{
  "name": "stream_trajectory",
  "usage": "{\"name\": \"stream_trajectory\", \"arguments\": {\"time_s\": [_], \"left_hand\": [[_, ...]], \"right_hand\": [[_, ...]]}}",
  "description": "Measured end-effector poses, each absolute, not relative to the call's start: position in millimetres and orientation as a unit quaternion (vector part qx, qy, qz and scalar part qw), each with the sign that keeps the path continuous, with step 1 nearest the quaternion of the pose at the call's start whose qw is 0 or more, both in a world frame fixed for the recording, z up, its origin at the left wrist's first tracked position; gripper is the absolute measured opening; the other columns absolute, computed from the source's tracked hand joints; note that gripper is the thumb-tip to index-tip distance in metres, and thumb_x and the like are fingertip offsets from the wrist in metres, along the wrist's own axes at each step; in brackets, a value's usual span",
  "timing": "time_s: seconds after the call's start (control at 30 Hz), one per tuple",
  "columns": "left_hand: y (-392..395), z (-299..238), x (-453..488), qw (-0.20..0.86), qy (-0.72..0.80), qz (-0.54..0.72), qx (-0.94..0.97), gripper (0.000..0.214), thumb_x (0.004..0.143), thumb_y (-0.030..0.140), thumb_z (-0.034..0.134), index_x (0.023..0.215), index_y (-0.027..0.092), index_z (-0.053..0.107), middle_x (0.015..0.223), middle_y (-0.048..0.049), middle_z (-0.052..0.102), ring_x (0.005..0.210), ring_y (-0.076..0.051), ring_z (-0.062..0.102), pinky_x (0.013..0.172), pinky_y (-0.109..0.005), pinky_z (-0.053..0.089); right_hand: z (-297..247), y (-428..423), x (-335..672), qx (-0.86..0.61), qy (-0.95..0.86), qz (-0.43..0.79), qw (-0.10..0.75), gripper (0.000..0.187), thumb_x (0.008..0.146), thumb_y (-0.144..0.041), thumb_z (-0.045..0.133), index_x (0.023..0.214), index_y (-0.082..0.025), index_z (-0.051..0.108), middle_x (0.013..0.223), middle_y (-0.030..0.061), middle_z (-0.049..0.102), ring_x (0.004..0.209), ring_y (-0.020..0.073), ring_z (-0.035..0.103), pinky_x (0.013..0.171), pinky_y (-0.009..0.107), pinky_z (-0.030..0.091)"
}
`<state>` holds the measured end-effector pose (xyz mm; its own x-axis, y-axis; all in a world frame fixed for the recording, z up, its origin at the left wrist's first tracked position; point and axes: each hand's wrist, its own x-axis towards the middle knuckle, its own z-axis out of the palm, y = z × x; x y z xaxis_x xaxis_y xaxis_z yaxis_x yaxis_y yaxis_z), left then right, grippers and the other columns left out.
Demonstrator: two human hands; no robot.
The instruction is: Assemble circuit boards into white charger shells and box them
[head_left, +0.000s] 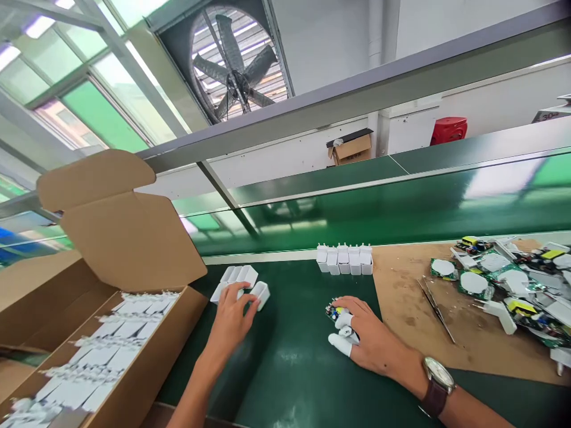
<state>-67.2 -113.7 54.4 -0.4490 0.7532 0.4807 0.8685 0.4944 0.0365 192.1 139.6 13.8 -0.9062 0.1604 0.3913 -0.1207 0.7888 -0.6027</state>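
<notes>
Electronics and plastic shells met the hands low in the head view. Near the centre, the right hand point(368, 336), white covers point(341, 345) on some digits, was curled closely around a small circuit assembly point(331, 311), its component end poking out beyond the fingers. Left of centre, the left hand point(234, 312) was arched, thumb and forefinger narrowly parted at a white housing point(262, 293); whether they gripped it or only touched it, I could not tell. More housings point(241, 274) stood just beside, all above the green bench top point(289, 386).

The assembly looked light and rigid but fragile, with raised parts that would probably bend or crack under pressure; its bare board edges seemed the safest hold. The housing looked light, stiff, hollow and rather slick, likely to slide when nudged, so a gentle pinch across opposite side walls would suit it.
</notes>
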Motion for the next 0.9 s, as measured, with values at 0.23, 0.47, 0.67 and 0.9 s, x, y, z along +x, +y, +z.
{"name": "stream_trajectory", "arguments": {"time_s": [0.23,0.47,0.67,0.9], "left_hand": [[-32.6,64.0,-21.2,-0.084,-0.731,-0.259,-0.625,0.026,0.106,0.023,0.040,0.104,0.024,0.066,0.130,-0.0079,0.063,0.108,-0.017,0.068,0.093,-0.030,0.058],[7.0,53.9,-26.5,-0.131,-0.703,-0.320,-0.621,0.031,0.101,0.018,0.040,0.095,0.022,0.070,0.125,-0.0085,0.069,0.105,-0.018,0.070,0.088,-0.030,0.058],[1.3,31.1,-30.8,-0.137,-0.700,-0.446,-0.541,0.029,0.103,0.030,0.047,0.121,0.022,0.069,0.131,-0.0130,0.069,0.118,-0.024,0.068,0.101,-0.040,0.058],[-2.5,12.7,-14.1,-0.177,-0.715,-0.403,-0.544,0.081,0.089,0.035,0.078,0.158,0.030,0.035,0.148,-0.0113,0.061,0.133,-0.028,0.062,0.116,-0.049,0.050]], "right_hand": [[6.4,152.4,199.5,-0.046,-0.935,0.264,0.232,0.049,0.086,-0.004,0.051,0.133,-0.015,0.059,0.143,0.0181,0.058,0.133,0.0326,0.056,0.111,0.055,0.051],[14.6,156.8,200.8,-0.043,-0.941,0.259,0.212,0.080,0.084,-0.008,0.056,0.160,-0.017,0.031,0.138,0.0177,0.060,0.132,0.0333,0.055,0.110,0.058,0.049],[18.0,157.0,197.6,-0.060,-0.939,0.271,0.204,0.077,0.077,-0.005,0.060,0.151,-0.018,0.042,0.116,0.0127,0.065,0.106,0.0304,0.062,0.093,0.052,0.059],[28.8,161.1,200.9,-0.060,-0.890,0.282,0.354,0.068,0.094,-0.011,0.058,0.156,-0.025,0.033,0.133,0.0145,0.060,0.126,0.0313,0.058,0.103,0.054,0.056]]}}
